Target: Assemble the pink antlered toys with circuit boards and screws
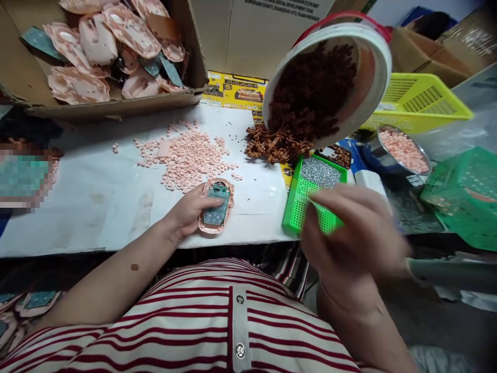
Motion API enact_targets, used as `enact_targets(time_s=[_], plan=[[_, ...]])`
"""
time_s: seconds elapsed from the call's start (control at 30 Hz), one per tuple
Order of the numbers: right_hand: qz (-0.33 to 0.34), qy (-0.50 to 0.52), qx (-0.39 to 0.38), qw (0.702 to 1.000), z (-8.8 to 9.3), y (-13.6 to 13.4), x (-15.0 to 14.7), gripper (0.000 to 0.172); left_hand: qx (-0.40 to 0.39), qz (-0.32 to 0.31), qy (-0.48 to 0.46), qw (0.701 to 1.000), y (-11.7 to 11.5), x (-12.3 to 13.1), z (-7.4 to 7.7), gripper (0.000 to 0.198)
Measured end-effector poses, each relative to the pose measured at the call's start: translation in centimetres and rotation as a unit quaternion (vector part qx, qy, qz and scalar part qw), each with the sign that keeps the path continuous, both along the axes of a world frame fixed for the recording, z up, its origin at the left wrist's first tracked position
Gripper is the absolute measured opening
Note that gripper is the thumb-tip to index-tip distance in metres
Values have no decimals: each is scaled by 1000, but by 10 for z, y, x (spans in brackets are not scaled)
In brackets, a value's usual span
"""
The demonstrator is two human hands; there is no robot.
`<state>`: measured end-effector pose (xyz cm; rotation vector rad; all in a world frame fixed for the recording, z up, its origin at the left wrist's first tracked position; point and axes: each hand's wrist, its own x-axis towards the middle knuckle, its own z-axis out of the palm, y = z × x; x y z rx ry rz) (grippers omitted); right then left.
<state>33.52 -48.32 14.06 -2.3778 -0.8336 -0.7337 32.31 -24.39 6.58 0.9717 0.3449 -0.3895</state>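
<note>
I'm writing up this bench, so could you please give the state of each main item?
Pink plastic shell: open, in left hand
Round white plastic bucket: tipped, brown pieces spilled
Green perforated plastic tray: partly filled
Brown cardboard box: open, filled
Small pink plastic rings: loose, heaped

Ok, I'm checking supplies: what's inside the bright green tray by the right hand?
Small silvery pieces lie heaped at the far end of the tray; perforated floor shows nearer. The right hand partly hides the near side, and the heap covers whatever lies beneath.

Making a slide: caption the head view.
Left hand holding a pink casing with a green circuit board; blurred right hand at a green basket of small silvery parts.
</note>
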Motion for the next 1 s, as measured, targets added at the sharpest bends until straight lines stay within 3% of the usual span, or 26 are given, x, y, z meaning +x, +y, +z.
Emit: enact_targets(time_s=[0.1,0.17,0.27,0.33,0.4,0.47,0.53,0.7,0.83,1.0], plan=[[-27,20,-162,986,-21,42,69,16,-29,-6,-3,1000,1,-3,-3,46],[-58,76,-287,953,-37,63,108,21,-43,-4,-5,999,1,-4,-4,46],[-57,105,-340,933,-51,69,142,26,-63,-5,-12,998,0,-5,-5,43],[-66,128,-250,957,-52,59,158,18,-74,-9,-15,997,-1,-5,-4,41],[-67,178,-30,981,-49,43,172,10,-78,-17,-17,997,-1,-5,-4,40],[-42,244,199,948,-45,27,184,18,-76,-22,-16,997,-1,-6,-4,40],[-31,293,309,904,-42,17,185,25,-71,-23,-14,997,-1,-6,-5,38],[-87,417,422,800,-42,18,134,23,-73,3,-37,997,2,-6,-7,44],[-44,487,424,762,-50,22,84,27,-65,52,-52,995,3,-6,-5,45],[12,507,447,737,-63,24,54,34,-54,53,-51,996,2,-10,-2,45]])
